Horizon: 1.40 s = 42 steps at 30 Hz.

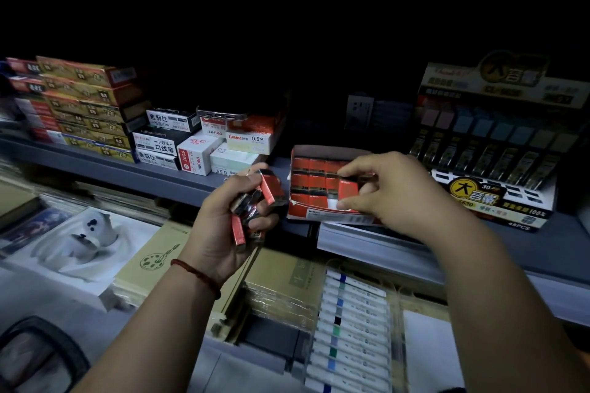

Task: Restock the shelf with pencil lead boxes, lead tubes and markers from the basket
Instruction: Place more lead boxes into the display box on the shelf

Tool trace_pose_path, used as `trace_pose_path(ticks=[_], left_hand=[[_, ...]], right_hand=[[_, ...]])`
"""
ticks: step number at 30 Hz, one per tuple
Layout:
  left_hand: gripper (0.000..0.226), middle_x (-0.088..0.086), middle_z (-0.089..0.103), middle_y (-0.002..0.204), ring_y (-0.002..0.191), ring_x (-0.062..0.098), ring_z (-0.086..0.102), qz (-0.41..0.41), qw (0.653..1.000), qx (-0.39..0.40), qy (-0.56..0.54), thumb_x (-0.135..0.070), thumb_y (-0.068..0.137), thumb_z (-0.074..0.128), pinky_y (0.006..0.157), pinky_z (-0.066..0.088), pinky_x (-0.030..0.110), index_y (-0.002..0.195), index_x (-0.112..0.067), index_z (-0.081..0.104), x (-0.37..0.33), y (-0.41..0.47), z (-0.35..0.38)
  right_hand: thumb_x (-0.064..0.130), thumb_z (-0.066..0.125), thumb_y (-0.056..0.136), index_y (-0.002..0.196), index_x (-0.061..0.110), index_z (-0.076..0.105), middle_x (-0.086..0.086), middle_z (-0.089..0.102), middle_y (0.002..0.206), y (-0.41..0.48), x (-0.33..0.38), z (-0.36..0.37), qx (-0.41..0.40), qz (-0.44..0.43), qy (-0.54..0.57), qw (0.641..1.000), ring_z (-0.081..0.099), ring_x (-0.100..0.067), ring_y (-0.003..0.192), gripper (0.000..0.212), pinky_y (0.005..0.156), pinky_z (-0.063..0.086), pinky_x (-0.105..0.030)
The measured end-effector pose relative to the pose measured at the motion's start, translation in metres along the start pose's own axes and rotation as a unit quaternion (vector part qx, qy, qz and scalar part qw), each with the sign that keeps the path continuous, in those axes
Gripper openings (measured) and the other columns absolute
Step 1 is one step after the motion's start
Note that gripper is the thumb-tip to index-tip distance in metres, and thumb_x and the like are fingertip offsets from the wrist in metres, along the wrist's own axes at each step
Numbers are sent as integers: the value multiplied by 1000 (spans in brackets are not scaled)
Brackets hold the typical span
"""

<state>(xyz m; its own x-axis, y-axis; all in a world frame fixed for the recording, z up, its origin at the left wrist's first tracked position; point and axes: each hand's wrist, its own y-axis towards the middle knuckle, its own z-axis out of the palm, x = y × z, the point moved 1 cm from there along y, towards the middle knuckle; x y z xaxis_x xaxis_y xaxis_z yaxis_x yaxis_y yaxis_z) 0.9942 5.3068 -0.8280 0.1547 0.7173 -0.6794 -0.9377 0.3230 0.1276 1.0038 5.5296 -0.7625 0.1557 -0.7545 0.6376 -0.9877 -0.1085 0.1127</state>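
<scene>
My left hand [223,220] grips a bundle of several small red-and-black pencil lead boxes [255,201] in front of the grey shelf [134,169]. An open red display carton [319,182] sits on the shelf edge, filled with rows of the same red boxes. Over its right half, my right hand [386,188] pinches one red lead box [348,188] between thumb and fingers, at the level of the carton's rows. A stand of lead tubes [485,153] with yellow labels is at the right. The basket is not plainly in view.
Stacked stationery boxes [89,105] and white refill boxes [204,150] fill the shelf's left side, with a phone [222,113] lying on top. Below are cardboard pads [153,258], a tray of markers [351,329] and a dark round object [38,357] at bottom left.
</scene>
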Motion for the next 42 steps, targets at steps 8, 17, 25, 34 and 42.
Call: trace_pose_path(ticks=[8,17,25,34,42], left_hand=[[10,6,43,75,58,11,36,-11,999,-16,30,-15,90,55,40,36,16,98,-11,59,2,3,-2],[8,5,46,74,57,10,39,-7,999,-8,34,-13,92,53,40,36,16,94,-11,60,2,3,0],[6,7,45,68,49,10,38,-8,997,-3,71,-16,92,55,40,34,15,91,-11,59,1,2,3],[23,8,50,80,58,12,40,12,996,-25,80,-18,89,61,42,32,17,109,-9,64,3,4,3],[46,12,59,86,54,12,46,42,991,-56,112,-17,87,65,42,35,19,132,-9,59,6,2,7]], right_hand=[[26,89,73,98,25,75,12,59,89,5,3,4,11,-11,-21,1000,59,-5,68,29,64,49,-23],[19,87,76,88,27,80,8,69,79,6,-5,0,24,-10,33,999,65,-8,65,16,65,61,-31],[16,77,88,91,24,79,11,61,96,6,3,6,-6,-45,-29,999,60,-3,85,9,74,49,-16],[21,73,91,121,28,65,4,75,89,4,40,42,10,-70,193,979,65,-1,65,32,59,47,-18],[25,69,95,123,30,66,9,67,99,6,39,42,68,-67,187,978,66,6,79,29,81,54,-22]])
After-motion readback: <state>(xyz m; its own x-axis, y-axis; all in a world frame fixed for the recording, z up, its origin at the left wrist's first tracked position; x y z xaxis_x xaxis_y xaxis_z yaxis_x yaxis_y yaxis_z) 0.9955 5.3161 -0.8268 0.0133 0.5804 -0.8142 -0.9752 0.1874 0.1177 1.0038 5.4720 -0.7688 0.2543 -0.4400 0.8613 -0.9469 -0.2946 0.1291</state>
